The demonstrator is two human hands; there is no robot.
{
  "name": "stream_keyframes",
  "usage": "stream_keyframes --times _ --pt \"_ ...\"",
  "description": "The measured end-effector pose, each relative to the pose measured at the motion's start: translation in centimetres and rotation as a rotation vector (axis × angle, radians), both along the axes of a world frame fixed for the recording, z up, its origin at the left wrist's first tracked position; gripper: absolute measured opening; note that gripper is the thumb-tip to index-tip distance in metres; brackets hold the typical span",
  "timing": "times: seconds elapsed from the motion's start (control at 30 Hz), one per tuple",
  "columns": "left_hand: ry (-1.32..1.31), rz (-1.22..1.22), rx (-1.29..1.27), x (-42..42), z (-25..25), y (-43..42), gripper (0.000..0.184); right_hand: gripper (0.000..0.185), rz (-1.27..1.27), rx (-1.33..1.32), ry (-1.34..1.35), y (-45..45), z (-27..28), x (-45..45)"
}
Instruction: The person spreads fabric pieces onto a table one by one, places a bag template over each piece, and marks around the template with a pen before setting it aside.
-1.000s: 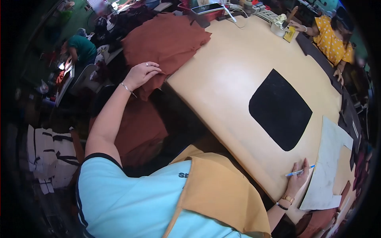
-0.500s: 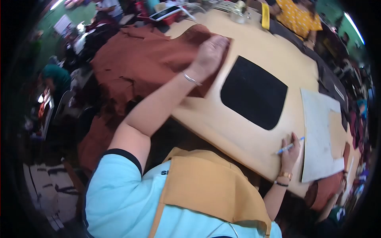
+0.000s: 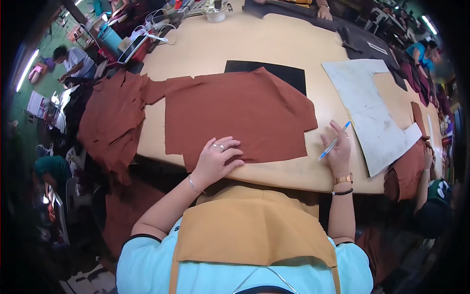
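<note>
A reddish-brown sheet of leather or cloth (image 3: 235,115) is spread over the tan tabletop (image 3: 274,41). My left hand (image 3: 218,158) rests on its near edge, fingers apart and holding nothing. Beneath the sheet's far side, a black piece (image 3: 289,76) shows only in part. To the right of the sheet, my right hand (image 3: 338,147) is raised by the table and holds a blue and white pen (image 3: 335,141) between its fingers. Close by that hand on the right lies a large pale grey pattern piece (image 3: 369,110).
More reddish-brown material (image 3: 115,117) hangs over the table's left end. A phone (image 3: 132,48), cables and a white tub (image 3: 215,14) stand at the far side. Dark material (image 3: 360,41) lies at the back right, near a co-worker's hand. Another person is at the right edge.
My left hand has come across and down to the near edge, and the brown sheet now lies over most of the black piece. The pen is still in my right hand. The view has turned.
</note>
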State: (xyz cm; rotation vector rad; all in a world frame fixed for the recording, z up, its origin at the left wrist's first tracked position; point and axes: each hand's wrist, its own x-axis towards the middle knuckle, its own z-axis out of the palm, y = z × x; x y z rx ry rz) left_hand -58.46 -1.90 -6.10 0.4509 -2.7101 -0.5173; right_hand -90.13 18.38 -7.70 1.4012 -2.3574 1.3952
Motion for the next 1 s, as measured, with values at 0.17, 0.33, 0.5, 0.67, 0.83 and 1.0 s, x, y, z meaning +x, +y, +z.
stream_keyframes --times 0.17,0.33,0.5,0.67,0.83,1.0 --pt "0.103 0.057 -0.048 -1.9 -0.1 -0.1 0.019 0.045 0.337 0.086 0.144 -2.3 4.0 5.5" --pt "0.160 0.006 0.026 -3.0 -0.5 -1.4 0.018 0.040 0.342 0.244 0.356 -5.3 2.6 8.3" --pt "0.225 0.003 -0.133 -1.3 1.1 -2.8 0.017 0.031 0.269 0.139 0.300 -5.3 3.5 5.2" --pt "0.336 0.071 -0.265 1.2 8.0 -3.4 0.020 0.027 0.299 -0.084 0.080 -3.6 10.1 4.0" --pt "0.240 0.188 -0.481 1.9 15.0 -3.5 0.026 0.020 0.462 -0.042 0.203 -1.3 20.6 5.6" --pt "0.118 0.257 -0.566 1.6 19.7 -3.6 0.021 0.017 0.584 -0.034 0.289 0.8 27.0 7.8"
